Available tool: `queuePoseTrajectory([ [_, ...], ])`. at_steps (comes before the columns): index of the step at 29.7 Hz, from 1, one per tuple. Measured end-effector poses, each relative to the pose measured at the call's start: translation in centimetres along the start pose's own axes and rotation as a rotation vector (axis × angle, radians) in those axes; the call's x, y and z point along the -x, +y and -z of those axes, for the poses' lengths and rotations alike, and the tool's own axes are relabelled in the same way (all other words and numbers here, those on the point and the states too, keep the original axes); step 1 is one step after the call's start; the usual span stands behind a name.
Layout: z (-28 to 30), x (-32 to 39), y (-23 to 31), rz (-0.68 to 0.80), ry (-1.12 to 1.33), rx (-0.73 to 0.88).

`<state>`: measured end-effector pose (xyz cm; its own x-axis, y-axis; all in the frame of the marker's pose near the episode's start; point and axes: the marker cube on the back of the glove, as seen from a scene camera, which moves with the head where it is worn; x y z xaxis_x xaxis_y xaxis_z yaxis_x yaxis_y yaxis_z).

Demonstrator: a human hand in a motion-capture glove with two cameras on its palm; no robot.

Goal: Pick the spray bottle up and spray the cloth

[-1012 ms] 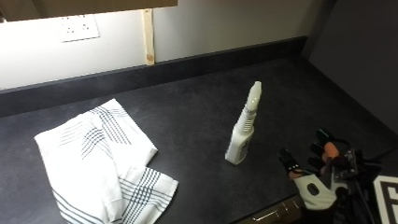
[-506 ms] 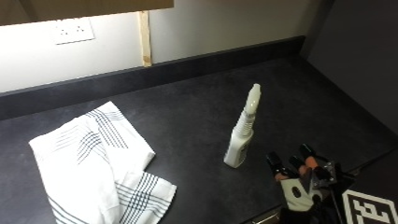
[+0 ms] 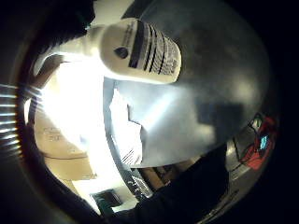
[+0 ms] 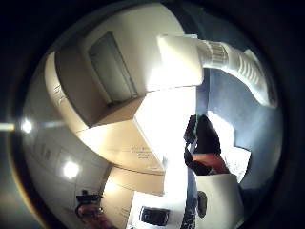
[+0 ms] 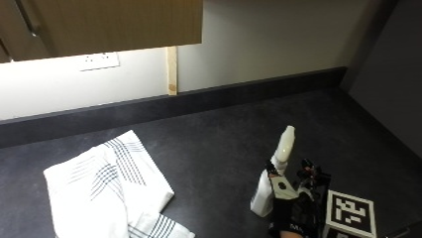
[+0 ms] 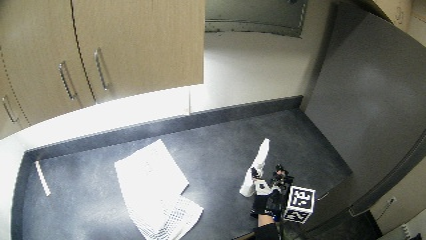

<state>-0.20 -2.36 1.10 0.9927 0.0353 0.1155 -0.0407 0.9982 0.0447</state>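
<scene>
Your grip [image 5: 289,198] is at the spray bottle [image 5: 276,171], closure unclear; wrap its lower body before lifting toward the cloth [image 5: 105,188].

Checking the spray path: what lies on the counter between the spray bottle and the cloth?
Nothing: in the outside view, bare dark counter separates the spray bottle from the cloth.

Wooden cupboards [image 6: 100,55] are hung above a dark worktop [image 5: 217,144]; a socket [image 5: 97,61] is set in the far wall.
</scene>
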Motion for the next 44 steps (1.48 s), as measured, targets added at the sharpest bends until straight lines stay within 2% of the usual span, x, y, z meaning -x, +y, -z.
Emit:
queuePoseTrajectory([
  [2, 1.2, -1.6, 0.6, 0.007, 0.128, -0.001],
  [7, 2.1, -3.4, -0.9, 0.005, 0.170, -0.044],
  [25, 0.6, -2.4, -0.7, 0.098, 0.057, -0.022],
  [44, 3.0, -2.4, -3.0, 0.102, 0.066, -0.017],
])
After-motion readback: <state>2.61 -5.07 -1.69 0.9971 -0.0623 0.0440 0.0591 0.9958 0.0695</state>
